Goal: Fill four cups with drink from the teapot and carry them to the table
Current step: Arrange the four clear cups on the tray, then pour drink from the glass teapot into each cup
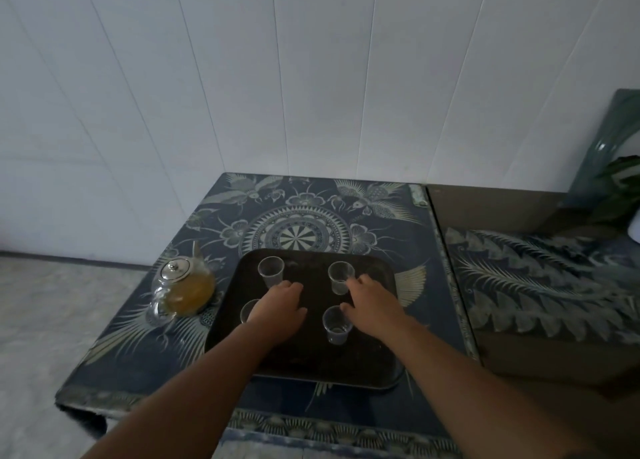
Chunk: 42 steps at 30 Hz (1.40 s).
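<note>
A dark rectangular tray (375, 361) lies on a small table covered in a blue patterned cloth (298, 213). Several clear plastic cups stand on it, all looking empty: far left (270, 271), far right (341, 277), near right (336, 324), and a near left cup (247, 311) partly hidden behind my left hand (278, 308). That hand hovers palm down over the tray's left half, holding nothing. My right hand (372, 304) is spread between the two right cups, its fingertips by the far right one. A glass teapot (183, 287) of amber drink stands left of the tray.
A white panelled wall runs behind the table. A second surface with a similar patterned cloth (540, 285) adjoins on the right, with a green glass vase and leaves (613, 168) at its far end. Pale floor (52, 320) lies to the left.
</note>
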Each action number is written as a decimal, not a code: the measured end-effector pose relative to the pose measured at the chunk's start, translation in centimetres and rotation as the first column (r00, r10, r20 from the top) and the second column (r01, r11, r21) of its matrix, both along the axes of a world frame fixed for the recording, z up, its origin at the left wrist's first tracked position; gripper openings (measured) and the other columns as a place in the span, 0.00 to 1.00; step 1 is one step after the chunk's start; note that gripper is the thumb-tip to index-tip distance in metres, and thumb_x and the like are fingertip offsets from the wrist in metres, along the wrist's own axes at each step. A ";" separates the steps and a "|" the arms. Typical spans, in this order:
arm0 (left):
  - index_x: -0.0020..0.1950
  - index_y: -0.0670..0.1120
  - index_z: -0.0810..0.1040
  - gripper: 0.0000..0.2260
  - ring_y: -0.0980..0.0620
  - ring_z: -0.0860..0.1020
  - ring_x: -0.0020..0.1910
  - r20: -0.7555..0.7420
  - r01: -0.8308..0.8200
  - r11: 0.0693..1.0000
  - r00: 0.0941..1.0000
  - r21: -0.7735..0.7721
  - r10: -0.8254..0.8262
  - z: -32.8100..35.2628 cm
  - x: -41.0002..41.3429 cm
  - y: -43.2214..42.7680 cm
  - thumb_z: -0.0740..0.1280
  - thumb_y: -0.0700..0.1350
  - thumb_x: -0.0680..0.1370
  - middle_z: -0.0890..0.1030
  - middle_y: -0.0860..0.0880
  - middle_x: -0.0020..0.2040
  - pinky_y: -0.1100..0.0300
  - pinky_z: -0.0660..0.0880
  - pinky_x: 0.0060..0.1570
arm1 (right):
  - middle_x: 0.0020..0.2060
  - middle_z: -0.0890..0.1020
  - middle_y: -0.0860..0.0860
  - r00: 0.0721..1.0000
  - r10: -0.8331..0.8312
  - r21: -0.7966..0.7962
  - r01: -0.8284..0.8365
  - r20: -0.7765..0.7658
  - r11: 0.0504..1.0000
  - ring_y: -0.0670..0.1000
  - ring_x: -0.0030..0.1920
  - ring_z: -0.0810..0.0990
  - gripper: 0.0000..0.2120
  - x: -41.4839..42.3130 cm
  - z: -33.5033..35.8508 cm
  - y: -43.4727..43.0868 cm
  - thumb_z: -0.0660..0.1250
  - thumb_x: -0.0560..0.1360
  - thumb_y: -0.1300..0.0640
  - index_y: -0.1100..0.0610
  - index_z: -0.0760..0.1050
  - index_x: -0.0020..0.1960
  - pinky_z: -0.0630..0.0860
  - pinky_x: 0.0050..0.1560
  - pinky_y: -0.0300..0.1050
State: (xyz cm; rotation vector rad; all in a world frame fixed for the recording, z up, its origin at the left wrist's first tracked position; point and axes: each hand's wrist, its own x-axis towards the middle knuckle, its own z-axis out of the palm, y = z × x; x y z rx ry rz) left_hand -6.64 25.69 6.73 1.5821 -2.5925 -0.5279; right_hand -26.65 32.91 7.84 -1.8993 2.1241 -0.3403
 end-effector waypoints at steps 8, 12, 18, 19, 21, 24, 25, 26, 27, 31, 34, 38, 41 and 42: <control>0.78 0.48 0.68 0.25 0.47 0.74 0.73 -0.005 0.014 0.999 1.000 0.044 -0.014 0.1 0.8 0.2 0.68 0.49 0.82 0.73 0.45 0.75 0.52 0.73 0.69 | 0.61 0.76 0.50 0.998 0.005 -0.026 -0.003 0.067 1.000 0.50 0.58 0.76 0.19 0.0 -0.6 -0.5 0.68 0.77 0.49 0.52 0.72 0.66 0.76 0.55 0.46; 0.78 0.46 0.68 0.24 0.47 0.73 0.73 -0.005 -0.035 0.999 0.999 0.033 0.035 0.2 3.8 0.2 0.66 0.48 0.83 0.72 0.45 0.76 0.51 0.72 0.71 | 0.63 0.75 0.51 0.993 0.062 -0.048 -0.057 0.103 0.997 0.51 0.60 0.76 0.20 3.0 -1.6 -1.2 0.67 0.77 0.50 0.54 0.73 0.67 0.76 0.57 0.46; 0.73 0.47 0.73 0.20 0.46 0.77 0.66 -0.011 -0.165 0.985 0.986 0.045 0.165 0.3 10.4 -0.2 0.67 0.48 0.81 0.77 0.46 0.68 0.50 0.76 0.64 | 0.59 0.76 0.49 0.980 0.186 -0.129 -0.177 0.065 0.976 0.49 0.59 0.75 0.17 11.1 -2.5 -3.4 0.67 0.76 0.47 0.51 0.74 0.63 0.75 0.56 0.45; 0.72 0.47 0.73 0.20 0.45 0.78 0.66 -0.007 -0.177 0.983 0.984 0.043 0.178 0.2 11.9 -0.4 0.67 0.48 0.81 0.77 0.46 0.68 0.49 0.76 0.64 | 0.58 0.76 0.49 0.976 0.207 -0.127 -0.198 0.065 0.972 0.50 0.58 0.75 0.16 12.5 -2.6 -4.0 0.67 0.76 0.47 0.52 0.74 0.61 0.75 0.54 0.45; 0.70 0.47 0.75 0.18 0.44 0.79 0.65 -0.017 -0.207 0.978 0.978 0.038 0.208 0.1 15.1 -0.9 0.67 0.47 0.81 0.78 0.46 0.66 0.48 0.77 0.63 | 0.57 0.76 0.50 0.966 0.248 -0.123 -0.238 0.075 0.963 0.51 0.58 0.74 0.15 15.4 -2.7 -5.5 0.66 0.77 0.47 0.53 0.75 0.60 0.74 0.54 0.45; 0.70 0.45 0.75 0.18 0.43 0.79 0.64 -0.023 -0.239 0.970 0.970 0.042 0.240 -0.3 20.4 -2.2 0.66 0.45 0.80 0.79 0.44 0.67 0.48 0.77 0.62 | 0.59 0.75 0.49 0.955 0.278 -0.116 -0.267 0.100 0.957 0.51 0.60 0.74 0.17 20.3 -2.8 -7.5 0.66 0.77 0.46 0.53 0.74 0.63 0.75 0.57 0.47; 0.70 0.45 0.75 0.18 0.42 0.79 0.64 -0.026 -0.244 0.968 0.969 0.048 0.246 -0.4 22.2 -2.7 0.66 0.44 0.80 0.79 0.44 0.67 0.48 0.77 0.62 | 0.59 0.75 0.49 0.955 0.281 -0.107 -0.270 0.101 0.957 0.51 0.60 0.74 0.18 22.0 -3.0 -8.1 0.65 0.78 0.46 0.53 0.74 0.63 0.74 0.58 0.48; 0.69 0.45 0.76 0.17 0.43 0.79 0.63 -0.042 -0.246 0.968 0.968 0.055 0.248 -0.4 23.9 -3.2 0.66 0.44 0.80 0.79 0.44 0.67 0.47 0.77 0.62 | 0.59 0.75 0.50 0.954 0.279 -0.095 -0.269 0.110 0.958 0.51 0.61 0.74 0.18 23.7 -3.2 -8.6 0.64 0.78 0.45 0.54 0.74 0.64 0.74 0.58 0.49; 0.68 0.46 0.77 0.16 0.44 0.80 0.62 -0.067 -0.240 0.969 0.967 0.062 0.244 -0.3 25.6 -3.8 0.66 0.43 0.80 0.80 0.45 0.65 0.47 0.78 0.61 | 0.60 0.76 0.51 0.953 0.272 -0.078 -0.264 0.131 0.961 0.52 0.61 0.74 0.19 25.4 -3.5 -9.2 0.64 0.78 0.45 0.54 0.74 0.64 0.74 0.58 0.48; 0.68 0.45 0.79 0.15 0.46 0.81 0.60 -0.111 -0.219 0.975 0.969 0.042 0.223 -0.3 32.1 -6.3 0.68 0.45 0.81 0.83 0.45 0.62 0.51 0.79 0.60 | 0.60 0.77 0.52 0.952 0.200 -0.008 -0.204 0.230 0.979 0.52 0.60 0.76 0.19 31.0 -4.7 -10.9 0.64 0.79 0.46 0.57 0.75 0.64 0.74 0.57 0.46; 0.70 0.45 0.78 0.17 0.45 0.80 0.62 -0.078 -0.201 0.978 0.976 0.058 0.205 -0.8 35.6 -8.2 0.68 0.44 0.81 0.81 0.44 0.65 0.51 0.77 0.63 | 0.61 0.77 0.53 0.949 0.116 0.057 -0.138 0.292 0.989 0.52 0.60 0.77 0.21 33.7 -5.5 -11.9 0.65 0.78 0.47 0.57 0.75 0.66 0.75 0.59 0.47; 0.67 0.43 0.78 0.15 0.44 0.79 0.61 -0.050 -0.184 0.978 0.981 0.099 0.190 -1.9 37.5 -10.5 0.67 0.44 0.80 0.80 0.43 0.63 0.51 0.77 0.61 | 0.61 0.77 0.51 0.945 0.024 0.142 -0.074 0.325 0.987 0.51 0.60 0.77 0.21 35.4 -6.3 -13.4 0.67 0.77 0.47 0.56 0.74 0.66 0.75 0.59 0.47; 0.66 0.43 0.79 0.15 0.44 0.80 0.60 -0.055 -0.185 0.974 0.979 0.132 0.194 -3.0 37.6 -12.2 0.67 0.43 0.80 0.81 0.43 0.62 0.49 0.78 0.61 | 0.57 0.78 0.47 0.852 -0.159 0.248 0.036 0.498 0.968 0.49 0.59 0.78 0.20 36.0 -6.8 -15.0 0.68 0.77 0.46 0.53 0.74 0.65 0.73 0.53 0.42; 0.66 0.44 0.79 0.15 0.45 0.81 0.59 -0.061 -0.187 0.972 0.979 0.146 0.197 -3.3 37.5 -12.8 0.67 0.43 0.80 0.82 0.44 0.63 0.49 0.79 0.61 | 0.55 0.79 0.45 0.792 -0.221 0.287 0.060 0.569 0.956 0.48 0.57 0.78 0.17 36.2 -6.9 -15.5 0.68 0.77 0.46 0.52 0.75 0.62 0.72 0.49 0.39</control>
